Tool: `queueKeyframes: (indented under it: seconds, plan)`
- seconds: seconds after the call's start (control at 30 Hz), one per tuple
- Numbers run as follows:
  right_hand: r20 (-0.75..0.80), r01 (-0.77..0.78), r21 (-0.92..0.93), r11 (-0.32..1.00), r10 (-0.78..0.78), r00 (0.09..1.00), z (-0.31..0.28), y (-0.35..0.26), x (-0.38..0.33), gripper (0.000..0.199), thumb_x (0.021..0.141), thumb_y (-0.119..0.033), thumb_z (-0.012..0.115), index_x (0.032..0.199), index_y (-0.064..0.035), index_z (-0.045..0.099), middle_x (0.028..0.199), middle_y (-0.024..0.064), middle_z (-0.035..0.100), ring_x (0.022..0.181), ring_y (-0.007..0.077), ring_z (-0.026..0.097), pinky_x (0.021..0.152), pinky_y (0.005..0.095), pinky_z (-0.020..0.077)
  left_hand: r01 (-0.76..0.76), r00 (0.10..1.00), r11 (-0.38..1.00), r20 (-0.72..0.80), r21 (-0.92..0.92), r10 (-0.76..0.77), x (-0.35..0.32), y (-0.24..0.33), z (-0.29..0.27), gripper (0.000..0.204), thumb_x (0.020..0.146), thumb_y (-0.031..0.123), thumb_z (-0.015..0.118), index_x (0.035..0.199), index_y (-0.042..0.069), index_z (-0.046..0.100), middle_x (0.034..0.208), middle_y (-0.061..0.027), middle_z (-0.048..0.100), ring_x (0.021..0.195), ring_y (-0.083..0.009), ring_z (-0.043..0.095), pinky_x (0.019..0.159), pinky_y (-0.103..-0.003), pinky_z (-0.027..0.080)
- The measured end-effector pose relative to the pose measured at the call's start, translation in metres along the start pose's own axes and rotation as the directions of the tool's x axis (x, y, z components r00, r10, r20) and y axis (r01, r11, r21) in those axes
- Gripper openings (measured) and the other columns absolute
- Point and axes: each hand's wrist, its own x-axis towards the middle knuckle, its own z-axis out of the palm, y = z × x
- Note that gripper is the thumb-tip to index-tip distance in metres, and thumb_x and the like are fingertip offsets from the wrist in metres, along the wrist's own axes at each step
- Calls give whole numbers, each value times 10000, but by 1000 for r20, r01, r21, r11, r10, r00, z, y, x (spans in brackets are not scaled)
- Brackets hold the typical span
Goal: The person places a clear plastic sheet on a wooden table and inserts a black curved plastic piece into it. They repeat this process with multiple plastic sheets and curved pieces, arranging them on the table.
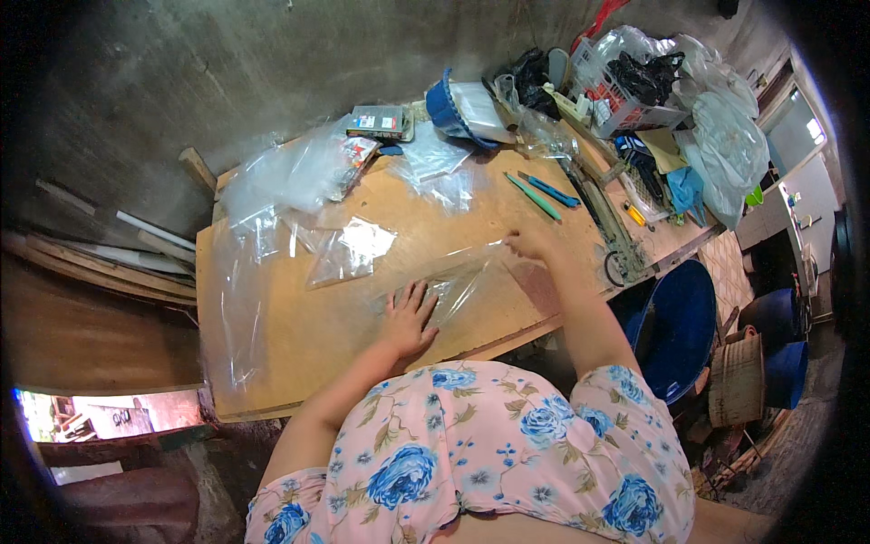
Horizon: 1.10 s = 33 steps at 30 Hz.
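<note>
A clear plastic sheet [467,288], perhaps a flat bag, lies on the wooden table in front of me. My left hand [411,319] rests flat on its near left part, fingers spread. At the sheet's far right corner, my right hand [529,244] has its fingers pinched on the plastic, and that corner is drawn up a little. Another clear plastic piece [358,249] lies just beyond my left hand. Past my right hand are a green pen-like tool [534,197] and a blue one [550,190], side by side.
Heaped clear plastic [290,181] covers the table's far left. At the back stand a blue basket [449,113] holding plastic bags and a dark case [377,121]. A metal bar [603,218] runs along the right, near a yellow cutter [633,214]. Blue barrels [675,331] stand right of the table.
</note>
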Motion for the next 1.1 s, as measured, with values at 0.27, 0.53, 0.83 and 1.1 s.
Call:
queueKeyframes:
  seconds: [0.27,0.53,0.83,1.1]
  plan:
    - [-427,-154,-356,922,-13,904,-12,27,32,109,780,-127,554,833,-83,639,836,125,647,785,294,613,683,424,476,21,1000,999,-6,37,-21,-12,0,-12,758,707,522,584,1358,182,398,1478,-136,207,1365,-366,131,1034,-622,98]
    - [-402,495,-397,773,-631,663,67,-30,-42,84,718,-85,560,771,-50,616,803,130,589,825,312,586,689,413,483,151,987,987,40,59,-154,-7,3,-13,893,638,624,608,1382,197,359,1488,-116,178,1367,-371,112,1031,-633,104]
    - [-31,293,-395,871,-331,943,144,-7,-11,544,841,-353,513,1312,-97,422,1418,148,317,1261,324,367,1015,451,325,159,986,985,44,63,-162,-8,7,-17,938,616,630,627,1395,198,333,1497,-111,152,1374,-363,93,1045,-611,92]
    - [-331,-140,-335,932,23,943,40,30,-41,654,836,-479,508,1389,-182,325,1482,118,207,1347,342,212,1031,600,189,149,988,989,39,24,-150,-10,1,-15,930,619,611,631,1394,195,332,1487,-124,176,1374,-360,101,1045,-610,99]
